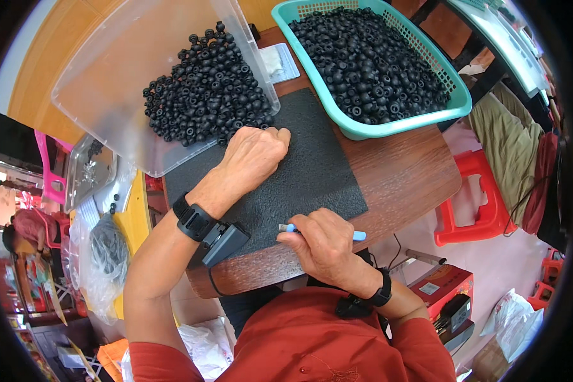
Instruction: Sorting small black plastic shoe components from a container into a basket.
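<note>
My left hand (251, 155) is at the open side of the clear plastic bin (102, 83), right by the heap of small black round parts (204, 92). Its fingers curl under and away from view, so whatever they hold is hidden. Closer to my body, my right hand (326, 242) is closed around a slim blue-handled tool (360, 235). A short greyish tip pokes out on the left of that fist, above the near part of the black textured mat (299, 172). The bin tilts toward me, with some parts spilling to its lip at the mat.
A turquoise basket (356, 130) heaped with similar black parts stands on the wooden table (414, 172) at the far right. Between the containers lies a small white-and-blue packet (280, 62). A red stool (474, 197) is at the right, and bagged black parts (108, 248) are at the left.
</note>
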{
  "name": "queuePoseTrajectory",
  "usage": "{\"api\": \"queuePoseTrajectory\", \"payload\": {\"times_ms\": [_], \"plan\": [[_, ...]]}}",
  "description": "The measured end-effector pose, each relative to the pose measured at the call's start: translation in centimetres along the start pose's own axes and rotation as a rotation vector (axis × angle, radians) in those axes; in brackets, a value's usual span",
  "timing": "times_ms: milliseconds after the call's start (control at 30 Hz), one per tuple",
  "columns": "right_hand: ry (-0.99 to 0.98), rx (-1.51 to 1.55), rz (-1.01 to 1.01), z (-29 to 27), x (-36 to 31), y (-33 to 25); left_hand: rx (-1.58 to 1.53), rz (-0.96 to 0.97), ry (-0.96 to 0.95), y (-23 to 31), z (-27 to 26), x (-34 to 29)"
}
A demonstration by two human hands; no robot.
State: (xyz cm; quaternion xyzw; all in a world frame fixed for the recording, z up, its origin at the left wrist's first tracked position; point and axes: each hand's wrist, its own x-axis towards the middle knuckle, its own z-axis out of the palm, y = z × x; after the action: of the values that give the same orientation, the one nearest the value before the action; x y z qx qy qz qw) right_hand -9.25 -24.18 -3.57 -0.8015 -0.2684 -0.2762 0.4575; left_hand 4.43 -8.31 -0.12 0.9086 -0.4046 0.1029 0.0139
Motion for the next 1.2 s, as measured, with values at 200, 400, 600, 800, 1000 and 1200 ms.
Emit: {"api": "queuePoseTrajectory", "payload": {"times_ms": [200,400,600,800,1000,1200], "plan": [[0.008,-0.012,0.002,-0.3,-0.1,-0.2,-0.056,-0.054,-0.029,1.1,-0.5,-0.3],[0.041,-0.033,0.035,-1.1,-0.1,0.0,-1.003,-0.408,0.081,2.7,-1.9,-3.6],[0.041,0.026,0.054,-1.1,0.6,-0.4,-1.663,-0.805,0.120,5.5,-4.1,-8.2],[0.022,0.056,0.014,-0.1,0.9,-1.1,-1.919,-0.822,0.206,7.4,-4.0,-11.1],[-0.015,0.033,0.002,0.2,1.0,-1.7,-1.914,-0.826,0.254,8.2,-4.3,-11.8],[-0.040,0.008,-0.012,0.4,0.8,-2.1,-1.900,-0.841,0.252,8.3,-4.2,-12.4]]}}
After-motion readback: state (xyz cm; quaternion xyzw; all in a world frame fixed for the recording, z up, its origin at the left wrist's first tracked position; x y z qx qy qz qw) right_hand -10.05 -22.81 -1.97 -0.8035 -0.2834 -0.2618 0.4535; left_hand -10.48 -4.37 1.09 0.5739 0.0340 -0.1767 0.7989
